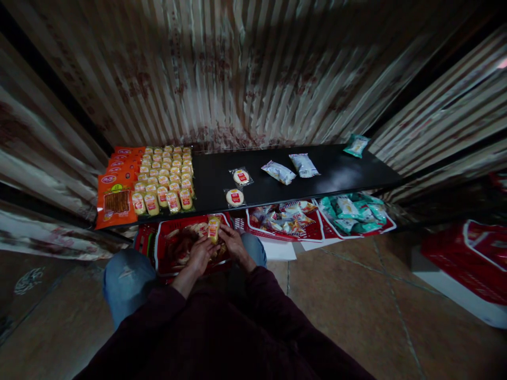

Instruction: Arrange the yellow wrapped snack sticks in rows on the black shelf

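My left hand [199, 254] and my right hand [233, 243] meet over a red basket [162, 248] between my knees. Both close their fingers round a small yellow snack packet [213, 228] with a red label, held upright above the basket. The basket holds more small packets, dim in shadow. Just beyond lies a black shelf [332, 174]. On its left part stand rows of the same yellow packets [166, 177], next to orange snack bags [116, 198].
Two round clear-wrapped cakes [235, 198] and two white wrapped packets [279, 172] lie mid-shelf; a teal packet [356, 145] sits far right. Below the shelf are red baskets of mixed snacks [285, 219] and teal packets [352, 211]. Another red basket [467, 264] stands at right. Striped curtains hang behind.
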The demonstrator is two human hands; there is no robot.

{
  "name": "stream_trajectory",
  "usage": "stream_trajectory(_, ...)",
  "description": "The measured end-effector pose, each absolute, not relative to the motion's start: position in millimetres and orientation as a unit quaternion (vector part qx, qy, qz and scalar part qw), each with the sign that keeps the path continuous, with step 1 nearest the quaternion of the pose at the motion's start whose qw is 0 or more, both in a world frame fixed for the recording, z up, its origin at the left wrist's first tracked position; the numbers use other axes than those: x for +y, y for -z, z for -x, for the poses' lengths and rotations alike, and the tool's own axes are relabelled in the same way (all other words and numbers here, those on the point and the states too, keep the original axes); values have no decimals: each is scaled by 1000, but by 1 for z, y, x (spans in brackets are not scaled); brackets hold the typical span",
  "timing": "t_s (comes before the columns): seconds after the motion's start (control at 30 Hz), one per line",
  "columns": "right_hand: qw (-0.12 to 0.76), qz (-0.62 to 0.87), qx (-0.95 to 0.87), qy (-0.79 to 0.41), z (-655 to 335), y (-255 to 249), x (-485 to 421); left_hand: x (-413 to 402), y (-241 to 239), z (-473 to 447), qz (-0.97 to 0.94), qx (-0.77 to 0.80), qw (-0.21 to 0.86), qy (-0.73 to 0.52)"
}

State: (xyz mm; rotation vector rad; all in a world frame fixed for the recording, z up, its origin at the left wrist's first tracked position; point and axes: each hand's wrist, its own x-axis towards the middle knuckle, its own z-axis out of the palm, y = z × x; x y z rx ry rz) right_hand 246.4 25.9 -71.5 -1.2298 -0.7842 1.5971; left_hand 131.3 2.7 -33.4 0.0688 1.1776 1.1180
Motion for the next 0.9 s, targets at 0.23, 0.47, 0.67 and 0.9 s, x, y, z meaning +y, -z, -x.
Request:
stream_trajectory(0.23, 493, 520, -300, -630, -246, 71, 25, 2, 29, -133, -33, 519, 697, -493)
stream_trajectory(0.47, 496, 506, -287, -644, -246, 63, 22, 2, 29, -134, -47, 525, 694, -490)
stream_trajectory(0.67, 500, 498, -303, -641, -243, 56, 22, 4, 30, -136, -102, 521, 680, -505)
stream_trajectory(0.9, 516, 522, -354, -580, -238, 49, 20, 8, 31, -144, -162, 580, 630, -490)
